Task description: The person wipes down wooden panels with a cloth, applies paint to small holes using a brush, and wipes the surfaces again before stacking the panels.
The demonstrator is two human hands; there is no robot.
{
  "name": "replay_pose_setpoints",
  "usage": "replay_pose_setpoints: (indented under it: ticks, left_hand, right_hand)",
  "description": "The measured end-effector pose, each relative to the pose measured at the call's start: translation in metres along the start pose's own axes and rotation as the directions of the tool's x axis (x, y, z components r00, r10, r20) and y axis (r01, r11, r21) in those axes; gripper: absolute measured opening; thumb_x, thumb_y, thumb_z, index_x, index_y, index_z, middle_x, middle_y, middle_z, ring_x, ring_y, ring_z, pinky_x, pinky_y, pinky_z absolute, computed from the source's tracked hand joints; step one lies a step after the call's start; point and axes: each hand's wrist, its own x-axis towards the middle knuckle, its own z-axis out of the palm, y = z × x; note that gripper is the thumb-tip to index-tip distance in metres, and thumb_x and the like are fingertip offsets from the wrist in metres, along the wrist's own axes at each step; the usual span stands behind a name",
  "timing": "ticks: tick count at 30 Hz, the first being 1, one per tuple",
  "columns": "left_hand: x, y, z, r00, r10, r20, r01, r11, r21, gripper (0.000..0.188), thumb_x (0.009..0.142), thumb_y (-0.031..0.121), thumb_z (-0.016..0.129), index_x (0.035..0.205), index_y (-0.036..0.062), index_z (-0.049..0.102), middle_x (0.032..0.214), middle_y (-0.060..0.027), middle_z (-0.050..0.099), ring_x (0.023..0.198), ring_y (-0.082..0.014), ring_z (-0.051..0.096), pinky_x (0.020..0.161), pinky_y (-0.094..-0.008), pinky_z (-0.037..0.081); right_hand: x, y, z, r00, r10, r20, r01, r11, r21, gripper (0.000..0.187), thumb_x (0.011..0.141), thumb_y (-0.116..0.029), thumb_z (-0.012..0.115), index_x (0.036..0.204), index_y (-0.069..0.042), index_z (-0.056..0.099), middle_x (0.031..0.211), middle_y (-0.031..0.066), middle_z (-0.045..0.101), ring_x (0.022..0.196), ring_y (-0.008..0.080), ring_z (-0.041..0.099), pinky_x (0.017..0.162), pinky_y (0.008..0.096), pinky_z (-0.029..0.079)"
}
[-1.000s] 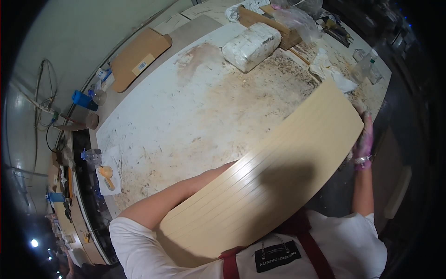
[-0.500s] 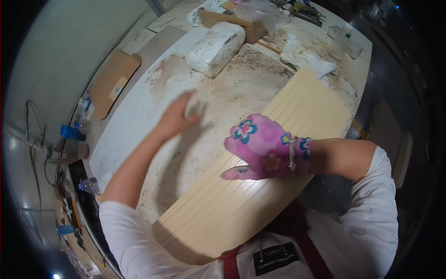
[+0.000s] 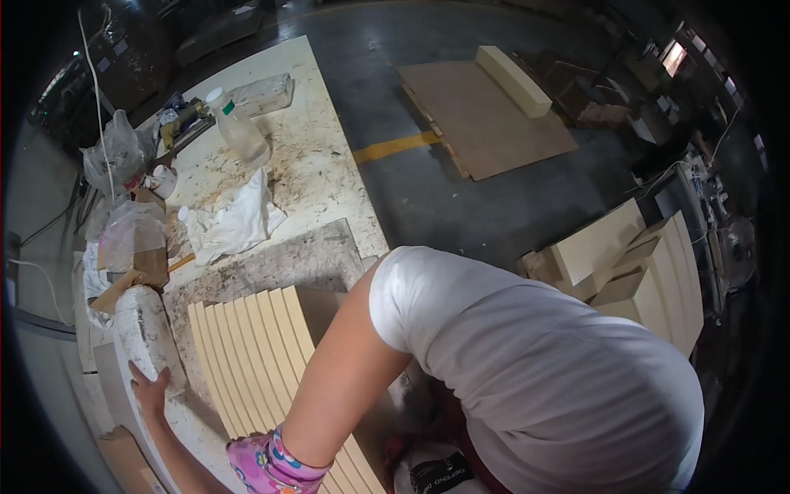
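Note:
My bare left hand [image 3: 148,387] is at the near end of a white, dirt-smeared wrapped block [image 3: 141,333], thumb and fingers spread apart. Its fingertips overlap the block's edge; whether they press on it I cannot tell. In a pink flowered glove, my right hand [image 3: 276,465] lies over the left edge of a row of cream-coloured boards [image 3: 247,354], close together like a stack, near the lower edge of the picture. The right fingers are hidden. My right forearm crosses over the boards.
On the stained worktable [image 3: 329,173] lie a crumpled white cloth [image 3: 239,222], a clear bottle [image 3: 240,136], a cardboard box [image 3: 152,267] and plastic bags [image 3: 123,152]. A brown sheet [image 3: 485,115] with a long cream block [image 3: 514,82] lies on the floor beyond. More boards [image 3: 658,288] stand at right.
The view has swung to the right, showing the floor and more boards. My left hand has moved from over the bare tabletop to the wrapped block. My right hand stays by the boards.

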Motion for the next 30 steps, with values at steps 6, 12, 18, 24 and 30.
replay_pose_setpoints:
  ticks: [6, 12, 18, 24, 30]
  left_hand:
    - [-0.117, -0.012, -0.022, 1.000, 0.002, -0.011, -0.003, 0.995, -0.103, 0.104, 0.066, 0.046, 0.071, 0.143, 0.0018, 0.017, 0.143, -0.0248, 0.028, 0.134, -0.0386, 0.020, 0.111, -0.0438, 0.016]
    - [-0.228, -0.078, -0.028, 0.998, 0.017, -0.067, -0.029, 0.981, -0.193, 0.104, 0.059, 0.046, 0.077, 0.143, 0.0134, 0.025, 0.139, -0.0331, 0.025, 0.130, -0.0438, 0.026, 0.105, -0.0441, 0.028]
    - [-0.253, -0.117, -0.017, 0.974, -0.228, -0.011, 0.225, 0.968, -0.110, 0.103, 0.058, 0.043, 0.077, 0.143, 0.0133, 0.026, 0.138, -0.0332, 0.026, 0.128, -0.0460, 0.027, 0.105, -0.0436, 0.029]
    - [-0.251, -0.114, -0.020, 0.984, -0.176, -0.041, 0.180, 0.966, 0.184, 0.090, 0.068, 0.041, 0.073, 0.141, 0.0120, 0.029, 0.140, -0.0275, 0.029, 0.127, -0.0431, 0.031, 0.103, -0.0444, 0.032]
    - [-0.351, 0.022, -0.087, 0.922, -0.154, 0.355, 0.311, 0.840, -0.445, 0.065, 0.081, 0.046, 0.061, 0.129, 0.0061, 0.045, 0.120, -0.0197, 0.054, 0.110, -0.0334, 0.053, 0.093, -0.0409, 0.042]
  right_hand:
    - [0.003, -0.025, 0.017, 0.986, -0.120, -0.116, 0.139, 0.975, 0.174, 0.043, 0.072, -0.047, 0.064, 0.075, -0.004, 0.061, 0.077, 0.0124, 0.060, 0.073, 0.0306, 0.059, 0.074, 0.0394, 0.044]
    - [0.003, -0.053, 0.016, 0.996, -0.079, -0.042, 0.076, 0.994, -0.075, 0.043, 0.078, -0.047, 0.059, 0.082, -0.005, 0.058, 0.075, 0.0086, 0.057, 0.076, 0.0269, 0.058, 0.079, 0.0376, 0.042]
    - [-0.007, 0.043, -0.015, 0.984, -0.175, -0.020, 0.173, 0.982, -0.079, 0.041, 0.078, -0.044, 0.061, 0.084, -0.004, 0.057, 0.076, 0.0102, 0.057, 0.074, 0.0281, 0.058, 0.078, 0.0383, 0.042]
    - [-0.003, 0.097, -0.022, 0.973, -0.220, 0.066, 0.224, 0.972, -0.072, 0.041, 0.078, -0.041, 0.063, 0.091, -0.002, 0.056, 0.079, 0.0125, 0.057, 0.075, 0.0306, 0.057, 0.079, 0.0397, 0.042]
    - [0.003, 0.094, -0.024, 0.970, -0.241, -0.018, 0.235, 0.958, -0.166, 0.038, 0.082, -0.040, 0.059, 0.079, -0.002, 0.054, 0.071, 0.0117, 0.054, 0.070, 0.0309, 0.054, 0.070, 0.0398, 0.042]
